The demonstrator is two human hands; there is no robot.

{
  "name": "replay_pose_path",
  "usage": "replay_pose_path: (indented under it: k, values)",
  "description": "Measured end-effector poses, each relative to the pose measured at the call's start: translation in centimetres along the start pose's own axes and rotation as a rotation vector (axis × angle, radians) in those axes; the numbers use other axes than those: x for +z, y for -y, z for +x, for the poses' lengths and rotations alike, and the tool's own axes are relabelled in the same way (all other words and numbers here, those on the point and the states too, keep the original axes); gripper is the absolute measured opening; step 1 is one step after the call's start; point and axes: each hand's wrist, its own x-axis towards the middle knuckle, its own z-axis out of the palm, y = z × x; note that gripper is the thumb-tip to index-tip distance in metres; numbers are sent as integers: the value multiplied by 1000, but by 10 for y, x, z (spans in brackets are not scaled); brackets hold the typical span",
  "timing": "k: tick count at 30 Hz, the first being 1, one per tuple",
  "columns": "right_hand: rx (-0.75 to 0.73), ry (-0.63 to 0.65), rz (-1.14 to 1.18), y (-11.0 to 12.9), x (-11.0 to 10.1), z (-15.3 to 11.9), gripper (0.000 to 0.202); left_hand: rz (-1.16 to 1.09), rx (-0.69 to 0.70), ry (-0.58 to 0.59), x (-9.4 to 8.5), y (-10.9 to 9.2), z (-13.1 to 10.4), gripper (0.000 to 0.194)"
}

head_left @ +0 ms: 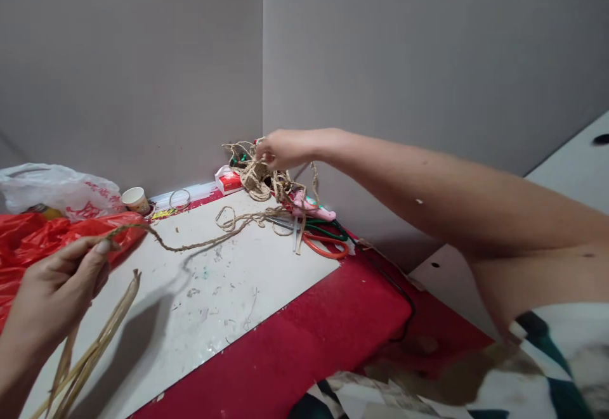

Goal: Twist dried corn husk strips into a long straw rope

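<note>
My left hand (66, 283) pinches the end of a thin twisted straw cord (190, 246) between thumb and fingers. The cord runs slack across the white board toward the far corner. There my right hand (280, 148) reaches into a tangled pile of straw cord (257, 181), its fingers closed on strands of it. Long dry straw strips (102, 343) hang below my left hand, over the board; whether that hand also grips them is hidden.
A white board (228, 292) lies on a red table (304, 349). Orange-handled scissors (328, 251) and a pink tool (311, 206) lie near the pile. At left are a paper cup (136, 200), a red plastic bag (28, 241) and a white bag (57, 187). Grey walls stand behind.
</note>
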Motion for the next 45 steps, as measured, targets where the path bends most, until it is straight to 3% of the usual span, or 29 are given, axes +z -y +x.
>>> replay_pose_path:
  k: [2, 5, 8, 11, 13, 18, 21, 25, 28, 31, 35, 41, 45]
  values:
    - [-130, 209, 61, 30, 6, -7, 28, -56, -16, 22, 6, -19, 2, 19]
    - [-295, 467, 342, 66, 25, -24, 43, -52, 134, 81, 17, -39, 6, 19]
    - [-369, 546, 542, 80, 56, -41, 46, -75, 242, 138, 27, -53, 9, 19]
    - [-284, 599, 702, 75, 86, -44, 17, -118, 245, 177, 33, -56, 11, 19]
    - [-155, 541, 837, 69, 100, -38, 11, -187, 189, 210, 38, -52, 14, 20]
    - [160, 162, 1215, 60, 119, -20, 5, -435, -43, 408, 64, -33, 19, 25]
    - [203, 152, 1328, 59, 129, -19, 4, -535, -147, 504, 87, -22, 22, 27]
    - [229, 229, 1365, 52, 144, -26, 3, -565, -114, 397, 112, -7, 25, 26]
    - [215, 404, 1358, 40, 149, -29, 7, -483, 13, 241, 122, 6, 24, 23]
    - [112, 575, 1293, 29, 150, -30, 17, -303, 184, 99, 126, 17, 22, 22]
    - [84, 505, 1232, 24, 154, -30, 15, -69, 416, -10, 130, 30, 22, 17]
    - [452, 317, 1441, 32, 174, -34, 21, 199, 638, -41, 135, 47, 22, 13]
    - [740, 384, 1627, 38, 181, -39, 24, 306, 735, 27, 135, 51, 20, 15]
